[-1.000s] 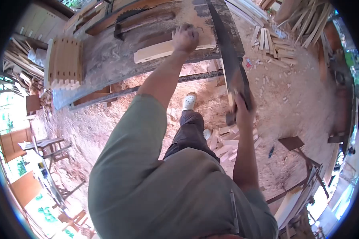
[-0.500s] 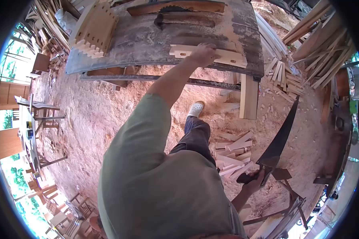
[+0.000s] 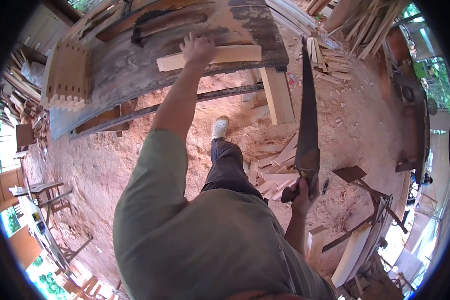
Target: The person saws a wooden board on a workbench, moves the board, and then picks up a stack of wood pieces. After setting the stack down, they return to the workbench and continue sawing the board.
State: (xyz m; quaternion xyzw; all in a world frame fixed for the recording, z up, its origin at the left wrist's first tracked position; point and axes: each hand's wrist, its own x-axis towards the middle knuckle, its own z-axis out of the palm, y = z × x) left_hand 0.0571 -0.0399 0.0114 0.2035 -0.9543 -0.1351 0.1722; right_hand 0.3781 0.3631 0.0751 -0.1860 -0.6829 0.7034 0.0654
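On the workbench [image 3: 120,75], a pale wooden piece [image 3: 237,53] lies along the near edge with a plain face showing. My left hand [image 3: 197,49] grips it from above, left of its middle, with the fingers over its far side. My right hand [image 3: 303,195] is closed around the handle of a handsaw [image 3: 307,117], away from the bench on the right. The saw's blade points forward and up, touching nothing that I can make out.
Several slotted wooden pieces [image 3: 65,72] stand stacked on the bench's left. A bow-shaped wooden tool [image 3: 172,20] lies farther back. Offcuts [image 3: 280,170] litter the sawdust-covered floor near my legs. More timber [image 3: 330,57] is heaped right of the bench, and a low trestle [image 3: 372,207] stands at right.
The pale piece has turned, so its slotted face no longer shows; my left hand stays on it. The handsaw has swung more upright and forward. The view has shifted right.
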